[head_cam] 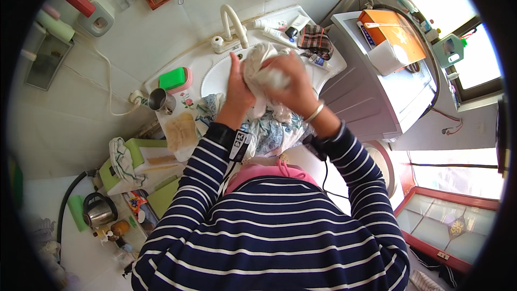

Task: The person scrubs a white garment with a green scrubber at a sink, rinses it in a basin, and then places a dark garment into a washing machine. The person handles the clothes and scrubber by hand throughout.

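White cloth (258, 63) is bunched between my two hands above the washbasin (212, 77). My left hand (239, 89) supports its left side, thumb pointing up and apart from the cloth. My right hand (288, 83), blurred, grips the cloth from the right, and a pale bangle circles that wrist. Below my hands, a wet-looking garment with a blue floral pattern (274, 133) drapes over the basin's front edge, against my front. Behind the cloth stands a cream faucet (234, 26). The fingers of my left hand are partly hidden by the cloth.
Left of the basin are a green soap or sponge block (172, 78) on a pink dish, a metal cup (161, 101) and a beige cloth (181, 131). Tubes (278, 36) and a plaid cloth (316, 42) lie at the back right. A washing machine (363, 97) stands to the right.
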Demonstrator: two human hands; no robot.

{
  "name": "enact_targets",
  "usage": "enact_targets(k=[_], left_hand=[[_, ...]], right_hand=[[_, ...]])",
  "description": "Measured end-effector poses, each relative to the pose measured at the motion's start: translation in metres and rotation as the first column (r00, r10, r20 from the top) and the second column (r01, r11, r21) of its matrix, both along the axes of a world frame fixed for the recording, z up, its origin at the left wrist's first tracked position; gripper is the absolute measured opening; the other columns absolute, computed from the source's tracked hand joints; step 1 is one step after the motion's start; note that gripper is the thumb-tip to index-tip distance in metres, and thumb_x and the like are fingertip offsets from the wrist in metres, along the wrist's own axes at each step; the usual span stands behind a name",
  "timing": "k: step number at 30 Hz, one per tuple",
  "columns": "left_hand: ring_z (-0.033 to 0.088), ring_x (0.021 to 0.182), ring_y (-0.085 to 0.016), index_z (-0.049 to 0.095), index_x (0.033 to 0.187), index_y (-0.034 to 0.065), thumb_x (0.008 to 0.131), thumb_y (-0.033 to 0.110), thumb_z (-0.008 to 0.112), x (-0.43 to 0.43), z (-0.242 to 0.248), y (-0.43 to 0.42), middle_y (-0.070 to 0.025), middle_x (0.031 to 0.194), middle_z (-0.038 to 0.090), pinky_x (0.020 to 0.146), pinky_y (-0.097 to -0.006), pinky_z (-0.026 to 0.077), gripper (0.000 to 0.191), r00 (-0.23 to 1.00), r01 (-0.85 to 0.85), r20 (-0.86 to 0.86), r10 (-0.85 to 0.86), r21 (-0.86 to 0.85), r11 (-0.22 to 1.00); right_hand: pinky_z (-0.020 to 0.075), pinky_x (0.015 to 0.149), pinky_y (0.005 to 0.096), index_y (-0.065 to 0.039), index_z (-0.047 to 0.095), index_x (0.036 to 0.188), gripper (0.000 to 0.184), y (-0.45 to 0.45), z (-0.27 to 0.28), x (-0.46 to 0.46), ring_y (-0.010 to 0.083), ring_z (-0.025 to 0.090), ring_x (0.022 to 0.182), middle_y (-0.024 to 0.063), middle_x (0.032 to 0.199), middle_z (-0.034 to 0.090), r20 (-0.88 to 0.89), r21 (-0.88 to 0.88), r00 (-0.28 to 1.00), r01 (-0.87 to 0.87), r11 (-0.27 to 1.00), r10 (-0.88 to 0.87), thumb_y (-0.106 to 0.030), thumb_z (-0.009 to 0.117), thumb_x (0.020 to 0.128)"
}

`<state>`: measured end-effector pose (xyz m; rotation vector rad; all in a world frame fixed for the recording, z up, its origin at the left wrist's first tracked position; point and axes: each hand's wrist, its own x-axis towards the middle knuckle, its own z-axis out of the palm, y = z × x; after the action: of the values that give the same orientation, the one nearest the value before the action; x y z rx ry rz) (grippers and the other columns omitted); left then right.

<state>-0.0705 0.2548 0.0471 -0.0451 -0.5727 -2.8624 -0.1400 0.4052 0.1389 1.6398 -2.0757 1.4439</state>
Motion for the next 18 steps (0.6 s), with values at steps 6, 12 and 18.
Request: enact_targets(k=[6,12,18], left_hand=[[0.068,0.1,-0.021,0.061,0.123,0.0095,0.103,0.041,0.052,-0.017,-0.017,0.043,-0.0074,0.115,0.067,0.09,-0.0377,0.055,0.038,0.927,-0.135,0.363,0.096,0.085,0.987],[0.067,0.098,-0.02,0.061,0.123,0.0097,0.102,0.051,0.05,-0.018,-0.014,0.017,-0.0059,0.106,0.069,0.085,-0.0372,0.054,0.047,0.908,0.007,0.419,0.026,-0.077,0.997],[0.062,0.087,-0.014,0.061,0.113,0.0066,0.098,0.05,0.06,-0.019,0.002,0.02,-0.0041,0.097,0.064,0.074,-0.0319,0.052,0.046,0.804,-0.176,0.502,0.319,-0.311,0.934]], right_hand=[[0.048,0.088,0.0475,-0.006,0.064,0.1,0.028,-0.028,-0.035,-0.005,0.0378,0.06,0.095,0.0158,0.091,0.061,0.066,-0.005,0.887,0.457,0.889,-0.456,-0.015,0.078,0.077],[0.0507,0.079,0.0438,-0.011,0.071,0.091,0.017,-0.018,-0.039,0.011,0.0356,0.065,0.089,0.0184,0.097,0.064,-0.177,-0.088,0.966,0.174,0.981,-0.187,-0.019,0.077,0.078],[0.0499,0.086,0.0452,-0.003,0.068,0.105,0.036,-0.022,-0.072,-0.025,0.039,0.064,0.1,0.0205,0.106,0.066,0.445,0.149,0.852,0.231,0.961,-0.274,-0.036,0.069,0.093]])
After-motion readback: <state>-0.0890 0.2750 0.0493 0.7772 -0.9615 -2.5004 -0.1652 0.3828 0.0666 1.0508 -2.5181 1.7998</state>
